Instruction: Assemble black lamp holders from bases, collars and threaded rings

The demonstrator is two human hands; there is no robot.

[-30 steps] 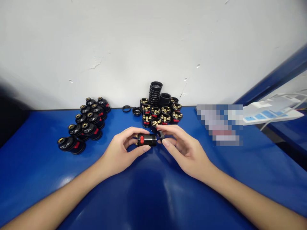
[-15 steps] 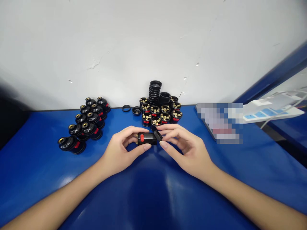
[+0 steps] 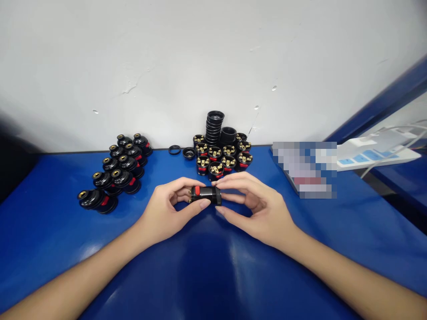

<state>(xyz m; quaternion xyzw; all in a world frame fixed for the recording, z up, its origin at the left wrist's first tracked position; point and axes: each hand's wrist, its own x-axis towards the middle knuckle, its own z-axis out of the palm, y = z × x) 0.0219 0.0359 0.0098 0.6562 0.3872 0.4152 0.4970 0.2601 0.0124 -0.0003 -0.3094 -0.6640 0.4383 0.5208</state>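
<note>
A black lamp holder [image 3: 207, 194] with a red switch lies sideways between my hands, brass terminals toward the left. My left hand [image 3: 175, 200] grips its body between thumb and fingers. A black ring [image 3: 218, 196] sits around the right end of the holder. My right hand [image 3: 256, 204] pinches this ring with thumb and index finger, its other fingers stretched behind. Just beyond stand several lamp holders [image 3: 216, 170] upright, brass terminals up. Behind them rises a stack of black rings [image 3: 213, 126], with a wider black ring [image 3: 228, 134] to its right.
Several lamp holders with domed caps [image 3: 125, 181] stand in rows at the left of the blue table [image 3: 160, 275]. A loose ring [image 3: 174, 150] and a black cap [image 3: 189, 153] lie near the wall. On the right are a blurred-out flat object [image 3: 303, 171] and a power strip [image 3: 376, 155].
The ring in my right hand was tilted at the holder's end; it now sits square around that end. My right fingers have spread to either side of it. My left hand keeps its grip.
</note>
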